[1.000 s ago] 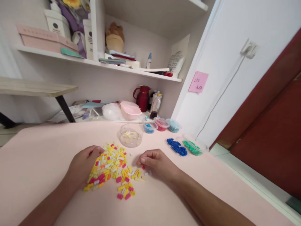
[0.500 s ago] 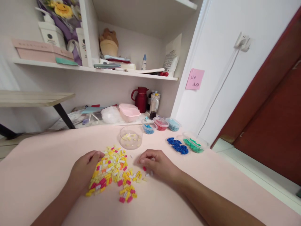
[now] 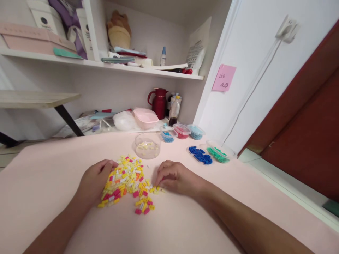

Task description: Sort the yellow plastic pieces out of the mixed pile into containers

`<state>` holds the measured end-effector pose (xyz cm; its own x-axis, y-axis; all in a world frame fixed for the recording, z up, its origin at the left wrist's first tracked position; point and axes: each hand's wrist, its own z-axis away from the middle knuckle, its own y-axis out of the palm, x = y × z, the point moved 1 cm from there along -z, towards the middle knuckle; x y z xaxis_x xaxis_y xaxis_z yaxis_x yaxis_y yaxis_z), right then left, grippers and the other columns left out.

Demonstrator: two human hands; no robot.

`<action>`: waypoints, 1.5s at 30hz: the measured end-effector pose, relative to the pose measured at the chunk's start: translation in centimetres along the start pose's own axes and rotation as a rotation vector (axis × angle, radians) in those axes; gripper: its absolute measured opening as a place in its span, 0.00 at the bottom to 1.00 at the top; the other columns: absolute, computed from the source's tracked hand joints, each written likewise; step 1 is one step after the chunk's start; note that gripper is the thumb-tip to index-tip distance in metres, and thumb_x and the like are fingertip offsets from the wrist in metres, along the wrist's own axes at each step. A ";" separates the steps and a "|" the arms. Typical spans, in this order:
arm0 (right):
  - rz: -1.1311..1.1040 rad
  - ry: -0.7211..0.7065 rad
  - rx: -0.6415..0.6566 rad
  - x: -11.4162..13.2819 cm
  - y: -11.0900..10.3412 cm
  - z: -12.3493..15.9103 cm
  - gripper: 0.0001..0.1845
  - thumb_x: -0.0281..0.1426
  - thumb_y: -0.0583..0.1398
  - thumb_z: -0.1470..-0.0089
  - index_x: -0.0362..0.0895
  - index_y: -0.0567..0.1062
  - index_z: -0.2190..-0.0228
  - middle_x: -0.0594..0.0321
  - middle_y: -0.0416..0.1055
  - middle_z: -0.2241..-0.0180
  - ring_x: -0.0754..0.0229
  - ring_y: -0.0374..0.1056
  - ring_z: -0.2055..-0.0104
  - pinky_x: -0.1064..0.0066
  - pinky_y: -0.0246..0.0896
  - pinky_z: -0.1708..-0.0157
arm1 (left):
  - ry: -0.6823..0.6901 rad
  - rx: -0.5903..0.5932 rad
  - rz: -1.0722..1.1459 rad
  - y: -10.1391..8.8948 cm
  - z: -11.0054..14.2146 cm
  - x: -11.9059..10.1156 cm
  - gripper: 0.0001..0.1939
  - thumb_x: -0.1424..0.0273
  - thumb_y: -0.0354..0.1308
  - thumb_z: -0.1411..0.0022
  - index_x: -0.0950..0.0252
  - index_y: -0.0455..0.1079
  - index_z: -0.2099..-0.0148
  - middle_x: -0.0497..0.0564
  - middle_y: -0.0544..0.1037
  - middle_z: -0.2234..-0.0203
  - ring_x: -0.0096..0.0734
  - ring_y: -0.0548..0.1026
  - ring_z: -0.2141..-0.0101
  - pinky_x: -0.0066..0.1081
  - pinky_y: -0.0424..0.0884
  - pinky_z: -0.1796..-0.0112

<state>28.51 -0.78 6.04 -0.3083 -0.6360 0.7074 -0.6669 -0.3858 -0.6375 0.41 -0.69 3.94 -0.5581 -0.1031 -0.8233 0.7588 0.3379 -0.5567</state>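
Observation:
A loose pile of small toy bricks (image 3: pixel 127 176) in yellow, cream, pink, orange and white lies on the pale pink tabletop. Against its left edge rests my left hand (image 3: pixel 96 178), closed, with thumb and fingers together; whatever may be inside is hidden. At the pile's right side, my right hand (image 3: pixel 177 178) reaches down with its fingertips drawn together in a pinch, close to a few yellow bricks. I cannot make out what is between them. Behind the pile stands a round clear dish (image 3: pixel 147 150) with several cream bricks in it.
Clear tubs hold blue (image 3: pixel 168 135), red (image 3: pixel 182 132), light blue (image 3: pixel 196 132) and green bricks (image 3: pixel 218 154). Dark blue bricks (image 3: pixel 200 156) lie on a shallow clear lid or tray. Farther back are a pink bowl (image 3: pixel 145 119), a dark red jug (image 3: pixel 159 104) and a bottle (image 3: pixel 174 111).
My right hand has shifted slightly left relative to the bricks, its fingers lower and over the pieces that lay beside it. The left hand stays by the pile. The camera view has tilted down.

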 end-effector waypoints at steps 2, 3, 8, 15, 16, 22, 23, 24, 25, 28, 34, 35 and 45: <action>-0.008 0.034 -0.006 0.0 -0.7 0.1 0.07 0.27 0.62 0.46 0.46 0.81 0.67 0.60 0.74 0.67 0.61 0.69 0.61 0.72 0.65 0.62 | 0.002 -0.003 -0.008 0.0 -0.1 0.1 0.17 0.57 0.50 0.45 0.58 0.76 0.67 0.49 0.83 0.65 0.41 0.78 0.60 0.34 0.71 0.61; -0.008 0.055 -0.005 0.0 -1.1 0.2 0.06 0.28 0.62 0.46 0.46 0.81 0.68 0.60 0.74 0.67 0.61 0.69 0.61 0.72 0.65 0.62 | 0.006 -0.004 -0.016 0.0 -0.1 0.1 0.17 0.57 0.49 0.44 0.58 0.76 0.66 0.49 0.83 0.65 0.41 0.78 0.60 0.34 0.71 0.60; 0.009 0.083 0.086 0.0 -2.6 0.6 0.03 0.31 0.66 0.50 0.45 0.81 0.71 0.60 0.75 0.68 0.60 0.69 0.62 0.72 0.66 0.62 | 0.017 0.005 -0.053 0.1 -0.3 0.2 0.17 0.56 0.49 0.44 0.57 0.76 0.67 0.48 0.82 0.64 0.40 0.77 0.60 0.34 0.70 0.58; -0.006 0.006 0.163 -0.3 -1.1 0.5 0.08 0.29 0.65 0.49 0.45 0.81 0.64 0.59 0.75 0.64 0.61 0.69 0.59 0.74 0.66 0.63 | -0.004 -0.010 -0.056 0.0 -0.1 0.0 0.17 0.56 0.49 0.44 0.57 0.76 0.68 0.47 0.82 0.64 0.40 0.77 0.60 0.35 0.70 0.59; 0.009 -0.005 0.164 -0.3 -0.9 0.5 0.09 0.28 0.65 0.48 0.45 0.81 0.63 0.59 0.75 0.64 0.61 0.68 0.59 0.74 0.66 0.63 | -0.006 -0.007 -0.051 0.1 -0.1 0.0 0.17 0.56 0.49 0.43 0.57 0.76 0.68 0.47 0.82 0.64 0.39 0.77 0.60 0.35 0.70 0.59; 0.023 -0.028 0.185 0.1 -0.2 0.3 0.11 0.30 0.67 0.50 0.46 0.80 0.61 0.59 0.75 0.62 0.61 0.68 0.60 0.74 0.65 0.64 | -0.011 -0.002 -0.051 0.2 -0.1 0.2 0.16 0.57 0.49 0.43 0.57 0.76 0.68 0.45 0.82 0.64 0.38 0.77 0.60 0.32 0.69 0.60; 0.018 -0.027 0.186 0.1 -0.1 0.3 0.11 0.31 0.67 0.50 0.46 0.80 0.62 0.59 0.74 0.62 0.61 0.68 0.60 0.74 0.64 0.65 | -0.008 -0.002 -0.048 0.1 -0.1 0.2 0.16 0.57 0.49 0.43 0.57 0.76 0.68 0.45 0.82 0.64 0.37 0.77 0.60 0.31 0.69 0.60; 0.015 -0.025 0.186 0.0 0.0 0.3 0.10 0.31 0.67 0.50 0.46 0.80 0.62 0.59 0.74 0.62 0.61 0.68 0.60 0.74 0.64 0.65 | -0.007 -0.002 -0.045 0.1 0.0 0.2 0.16 0.57 0.49 0.43 0.57 0.76 0.68 0.45 0.82 0.64 0.37 0.77 0.60 0.31 0.69 0.60; 0.014 -0.025 0.184 0.0 0.2 0.3 0.10 0.31 0.68 0.50 0.46 0.80 0.62 0.59 0.73 0.62 0.61 0.68 0.60 0.75 0.64 0.65 | -0.006 -0.004 -0.043 0.1 0.0 0.2 0.16 0.57 0.49 0.43 0.57 0.76 0.68 0.45 0.82 0.64 0.37 0.77 0.60 0.31 0.69 0.60; 0.016 -0.033 0.180 -0.3 0.5 0.3 0.10 0.31 0.69 0.52 0.46 0.80 0.64 0.60 0.72 0.62 0.62 0.67 0.61 0.75 0.64 0.65 | -0.010 -0.010 -0.038 0.1 0.2 0.0 0.16 0.57 0.49 0.44 0.58 0.76 0.68 0.46 0.82 0.64 0.38 0.77 0.60 0.31 0.69 0.61; -0.025 -0.032 0.174 -0.5 1.0 0.2 0.08 0.27 0.68 0.52 0.44 0.81 0.66 0.59 0.70 0.61 0.63 0.68 0.62 0.75 0.65 0.65 | -0.008 -0.017 -0.027 0.2 0.2 -0.2 0.16 0.58 0.50 0.45 0.59 0.76 0.69 0.47 0.82 0.65 0.37 0.77 0.62 0.31 0.69 0.63; -0.046 -0.031 0.173 -0.5 1.1 0.2 0.07 0.26 0.67 0.51 0.44 0.81 0.67 0.59 0.70 0.62 0.63 0.68 0.63 0.75 0.65 0.66 | -0.012 -0.012 -0.025 0.2 0.1 -0.2 0.16 0.58 0.50 0.45 0.59 0.76 0.68 0.47 0.82 0.66 0.38 0.77 0.62 0.31 0.69 0.63; -0.312 0.195 -0.165 -0.9 0.5 -0.2 0.03 0.30 0.68 0.53 0.45 0.82 0.72 0.61 0.65 0.65 0.62 0.66 0.63 0.73 0.64 0.64 | -0.026 -0.002 0.033 0.4 -0.2 1.0 0.17 0.55 0.50 0.43 0.59 0.76 0.66 0.47 0.82 0.63 0.37 0.77 0.60 0.30 0.69 0.60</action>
<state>28.32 -0.22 5.18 -0.1859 -0.3606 0.9140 -0.8442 -0.4174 -0.3364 0.03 -0.48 2.91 -0.5241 -0.1164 -0.8437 0.7759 0.3434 -0.5293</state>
